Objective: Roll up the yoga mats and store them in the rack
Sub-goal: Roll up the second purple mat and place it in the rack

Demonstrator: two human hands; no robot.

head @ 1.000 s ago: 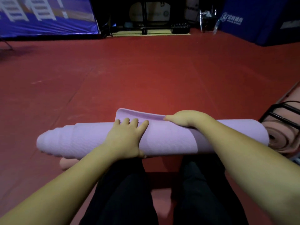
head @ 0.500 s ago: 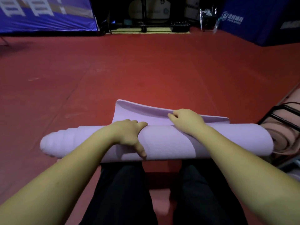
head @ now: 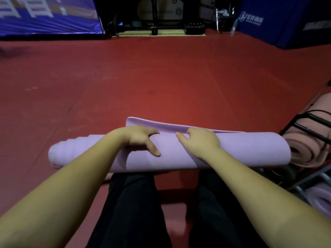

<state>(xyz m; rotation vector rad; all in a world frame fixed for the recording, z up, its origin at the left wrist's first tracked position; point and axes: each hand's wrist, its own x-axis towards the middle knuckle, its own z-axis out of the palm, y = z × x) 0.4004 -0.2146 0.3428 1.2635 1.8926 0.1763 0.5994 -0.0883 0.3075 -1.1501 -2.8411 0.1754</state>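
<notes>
A lilac yoga mat point(head: 172, 154) lies rolled across the red floor just past my knees, its left end coiled unevenly into steps. A short loose flap point(head: 161, 125) still sticks out behind the roll. My left hand point(head: 139, 138) grips the top of the roll, fingers curled over the far side and thumb pointing down the near side. Just to its right, my right hand point(head: 200, 142) curls over the roll at the flap's edge. The black wire rack point(head: 304, 126) stands at the right, touching the roll's right end.
The rack holds rolled pink mats point(head: 300, 153), and a lilac roll point(head: 320, 203) lies low at the right edge. Red floor point(head: 161, 77) stretches ahead to blue banners point(head: 44, 17) and dark equipment point(head: 161, 18) along the far wall.
The flap has grown longer than a second ago. My left hand went from flat on the roll to curled over its top. Both hands sit closer together.
</notes>
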